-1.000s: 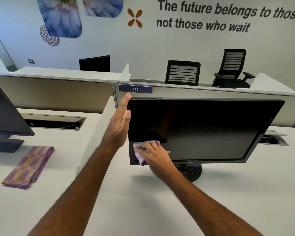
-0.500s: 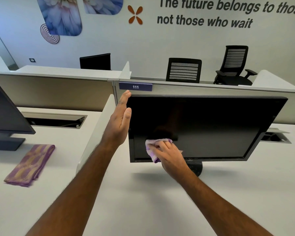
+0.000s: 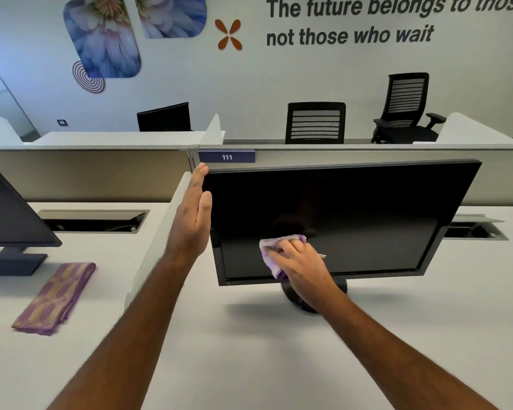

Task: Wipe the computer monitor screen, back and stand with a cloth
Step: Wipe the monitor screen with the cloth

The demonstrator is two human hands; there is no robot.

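Right hand [image 3: 304, 261] presses crumpled lilac cloth [image 3: 271, 247] on glossy black monitor [image 3: 353, 208].

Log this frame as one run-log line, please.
step: wiping screen | right hand: presses cloth on lower monitor screen | left hand: flat against monitor's left edge | back, stand: not being wiped

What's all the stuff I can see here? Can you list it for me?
monitor: 1, black, centre of the white desk, on a round stand
cloth: 1, lilac, pressed on the screen's lower part
folded cloth: 1, purple and tan, lying on the desk at left
second monitor: 1, dark, far left
number plate: 1, purple, reads 111, on the partition
office chairs: 2, black, behind the partition
left hand: flat against the monitor's left edge
right hand: holds the cloth
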